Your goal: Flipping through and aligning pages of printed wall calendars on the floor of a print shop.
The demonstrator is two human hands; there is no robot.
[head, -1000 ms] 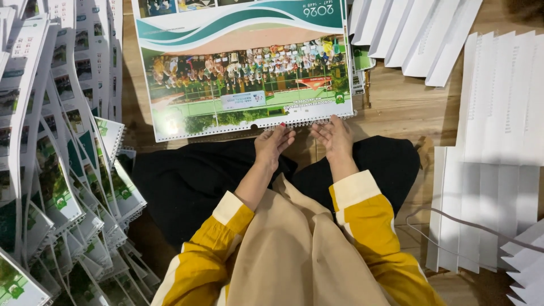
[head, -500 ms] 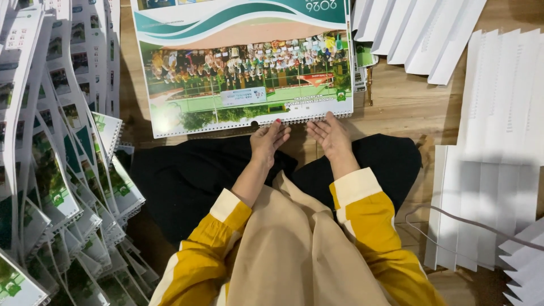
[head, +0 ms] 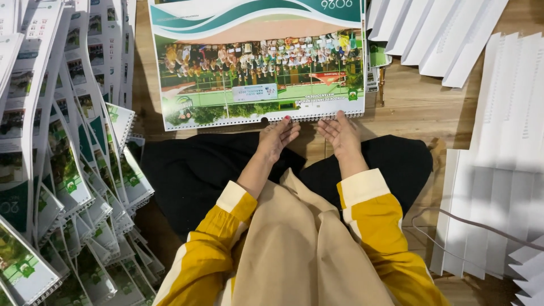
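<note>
Calendar (head: 255, 62), wire-bound, lies flat on the wooden floor (head: 419, 107) straight ahead of me, binding edge nearest my knees. Its cover: teal and white wave bands up top, a peach strip below, then a wide group photo on a green field, with a small pale rectangular label in the middle of the photo and a round emblem at the lower left corner. Top of the cover is cut off by the frame edge.

My left hand (head: 276, 139) rests at the wire edge, fingers loosely together and slightly curled, tips touching the binding; nothing gripped. My right hand (head: 341, 135) sits just beside it, fingers spread a little, flat, tips on the same wire edge; nothing gripped either.

Left of me, a fanned heap of finished calendars (head: 62, 170) overlaps in rows, green photo panels and white borders showing; many are cut off at the frame's left and bottom. Right of me, stacks of white folded card sheets (head: 498, 170) lie overlapped, plain, partly out of view. More white sheets (head: 436, 34) at upper right. A thin grey cord (head: 470, 226) crosses the right stack.

Print on the covers is too small to make out. My lap hides the floor below the black cloth (head: 192, 170).
</note>
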